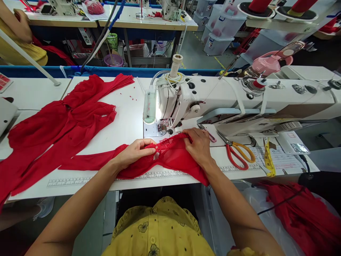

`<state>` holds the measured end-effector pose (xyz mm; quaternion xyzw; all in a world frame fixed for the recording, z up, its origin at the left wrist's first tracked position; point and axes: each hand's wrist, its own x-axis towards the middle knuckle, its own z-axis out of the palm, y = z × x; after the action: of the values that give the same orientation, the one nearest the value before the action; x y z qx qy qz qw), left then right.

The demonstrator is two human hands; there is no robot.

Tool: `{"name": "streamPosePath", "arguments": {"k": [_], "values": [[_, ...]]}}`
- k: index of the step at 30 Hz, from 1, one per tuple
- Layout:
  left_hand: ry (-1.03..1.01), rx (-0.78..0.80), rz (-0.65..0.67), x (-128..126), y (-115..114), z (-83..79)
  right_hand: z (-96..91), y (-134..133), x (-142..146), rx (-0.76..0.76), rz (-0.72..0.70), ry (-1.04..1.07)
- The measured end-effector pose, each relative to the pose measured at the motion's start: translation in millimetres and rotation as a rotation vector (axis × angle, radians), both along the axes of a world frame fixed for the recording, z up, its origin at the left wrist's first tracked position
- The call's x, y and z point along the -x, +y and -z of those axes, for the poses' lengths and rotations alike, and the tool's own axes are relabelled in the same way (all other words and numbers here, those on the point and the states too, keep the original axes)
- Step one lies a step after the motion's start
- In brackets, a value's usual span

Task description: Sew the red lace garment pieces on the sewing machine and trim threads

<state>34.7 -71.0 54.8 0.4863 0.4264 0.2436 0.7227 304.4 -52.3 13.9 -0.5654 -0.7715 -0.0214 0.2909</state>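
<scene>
A red lace-edged bra [173,156] lies across the table's front, just below the needle area of a white sewing machine [181,103]. My left hand [137,153] pinches its lace edge near the middle between thumb and fingers. My right hand [198,145] is closed on the lace edge further right, with the fingertips partly hidden behind the fabric. A red strip of the garment trails left from my left hand. Small snips [209,134] lie just behind my right hand, close to the machine bed.
Scissors [236,153] with red and orange handles lie right of my right hand, beside a yellow tape measure [269,160] and papers. More red garments [61,124] are piled at left. A box of red fabric [301,213] stands lower right. Another person's arm [16,21] shows at upper left.
</scene>
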Motion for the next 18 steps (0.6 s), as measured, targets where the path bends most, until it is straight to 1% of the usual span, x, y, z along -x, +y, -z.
{"name": "streamPosePath", "arguments": {"k": [7, 10, 11, 13, 16, 18], "values": [[-0.005, 0.016, 0.002, 0, 0, -0.9, 2.8, 2, -1, -0.012, -0.003, -0.005], [-0.011, 0.006, 0.002, 0, 0, -0.6, -1.1, 1, -1, -0.013, -0.021, 0.007], [-0.012, 0.001, 0.005, 0, 0, -0.1, -5.1, -1, 0, -0.013, -0.052, 0.018], [-0.007, -0.019, 0.016, 0, 0, 1.5, -16.9, -8, 6, 0.022, -0.159, 0.056], [0.007, -0.088, 0.040, -1, 0, 4.2, -38.8, -17, 23, 0.173, -0.370, 0.127], [0.010, -0.141, 0.049, -1, 0, 5.3, -50.1, -19, 35, 0.288, -0.514, 0.155]]}}
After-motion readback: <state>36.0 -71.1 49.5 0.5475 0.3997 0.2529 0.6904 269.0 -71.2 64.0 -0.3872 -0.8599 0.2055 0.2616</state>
